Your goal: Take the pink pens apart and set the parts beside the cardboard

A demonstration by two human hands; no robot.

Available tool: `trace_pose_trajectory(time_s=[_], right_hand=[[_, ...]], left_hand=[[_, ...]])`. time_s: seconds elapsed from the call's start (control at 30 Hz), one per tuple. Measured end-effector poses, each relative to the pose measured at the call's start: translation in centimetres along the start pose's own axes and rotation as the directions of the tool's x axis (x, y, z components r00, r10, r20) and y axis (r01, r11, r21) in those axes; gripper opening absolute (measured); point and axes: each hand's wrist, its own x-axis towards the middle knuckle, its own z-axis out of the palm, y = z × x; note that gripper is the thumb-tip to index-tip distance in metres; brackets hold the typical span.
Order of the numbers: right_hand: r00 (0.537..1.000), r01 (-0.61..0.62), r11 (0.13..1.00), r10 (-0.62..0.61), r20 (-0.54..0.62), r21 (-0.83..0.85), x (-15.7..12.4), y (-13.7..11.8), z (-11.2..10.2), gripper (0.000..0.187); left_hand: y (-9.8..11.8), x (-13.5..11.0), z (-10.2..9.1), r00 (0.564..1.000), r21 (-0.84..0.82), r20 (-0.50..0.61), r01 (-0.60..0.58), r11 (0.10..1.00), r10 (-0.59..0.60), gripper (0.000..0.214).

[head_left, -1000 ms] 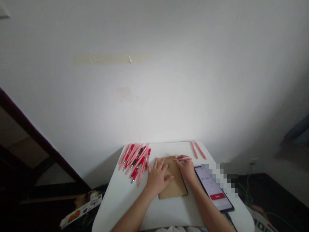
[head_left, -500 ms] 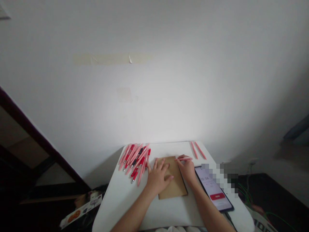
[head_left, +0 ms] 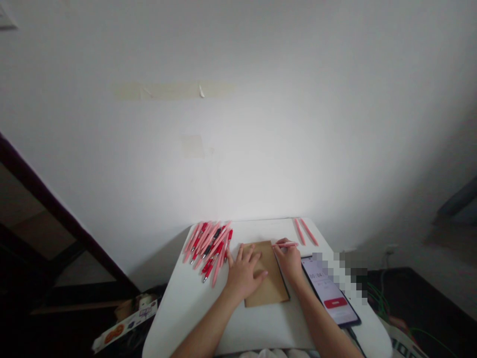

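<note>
A brown notebook [head_left: 274, 286] lies on the white table, its cover plain. My left hand [head_left: 244, 273] rests flat on its left half with the fingers spread. Beside the notebook's upper right edge, my right hand [head_left: 288, 261] is closed around a pink pen [head_left: 288, 244], which lies nearly level with one end at the notebook's corner. A pile of pens [head_left: 210, 248], pink, red and a few dark ones, sits left of my left hand. Two more pink pens [head_left: 303, 232] lie side by side at the back right.
A phone [head_left: 330, 293] with a timer on its screen lies at the right, a cable [head_left: 356, 340] running from its lower end. The table [head_left: 186, 313] meets a white wall [head_left: 253, 174] at the back. Boxes and clutter [head_left: 130, 318] stand below on the left.
My right hand with the pink pen has shifted very slightly to the right. My left hand, the notebook and the pens in the pile stay where they were.
</note>
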Motion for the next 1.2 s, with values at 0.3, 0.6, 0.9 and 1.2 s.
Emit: trace_pose_trajectory(time_s=[0.3, 0.6, 0.9, 1.2], right_hand=[[0.999, -0.033, 0.999, 0.033, -0.006, -0.017, 0.0, -0.1, 0.0, 0.030], [0.992, -0.066, 0.924, 0.100, -0.071, 0.377, 0.0, -0.4, -0.5, 0.032], [0.978, -0.111, 0.820, 0.189, -0.083, 0.562, 0.0, 0.3, 0.0, 0.035], [0.981, -0.152, 0.499, 0.184, 0.067, 0.853, -0.9, -1.9, -0.6, 0.036]], left_hand=[[0.0, 0.1, 0.1, 1.000, 0.042, 0.011, 0.007, 0.999, -0.007, 0.053], [-0.1, 0.0, 0.0, 1.000, 0.053, 0.007, 0.002, 0.999, -0.003, 0.054], [0.0, 0.0, 0.1, 1.000, 0.036, 0.000, 0.006, 0.999, -0.006, 0.054], [0.0, 0.0, -0.1, 1.000, 0.023, 0.002, 0.016, 1.000, -0.016, 0.054]])
